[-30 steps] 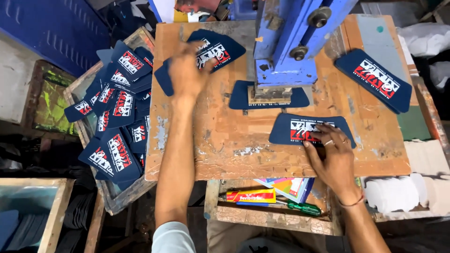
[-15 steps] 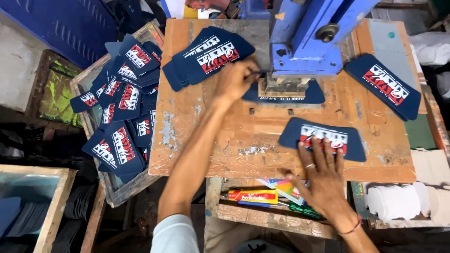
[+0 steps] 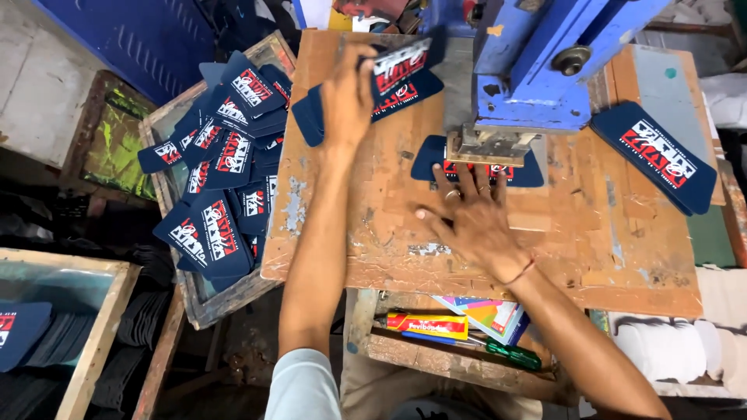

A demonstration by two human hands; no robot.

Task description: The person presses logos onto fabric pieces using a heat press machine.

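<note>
Right now the left hand [image 3: 348, 93] has its grip clamped on one navy printed cap-peak piece [image 3: 399, 58], lifted just above the small stack of finished pieces [image 3: 389, 101] at the far side of the worn wooden surface [image 3: 373, 233]. The right hand [image 3: 471, 222] lies flat with its grip apart, fingertips [image 3: 467, 183] touching the navy piece under the press [image 3: 486, 167], beneath the die of the blue stamping press [image 3: 529, 85]. Judging by this, the step is unloading one pressed piece while seating another. More pieces fill the wooden tray [image 3: 179, 303] to the left; another stack of navy pieces [image 3: 657, 155] lies to the right.
</note>
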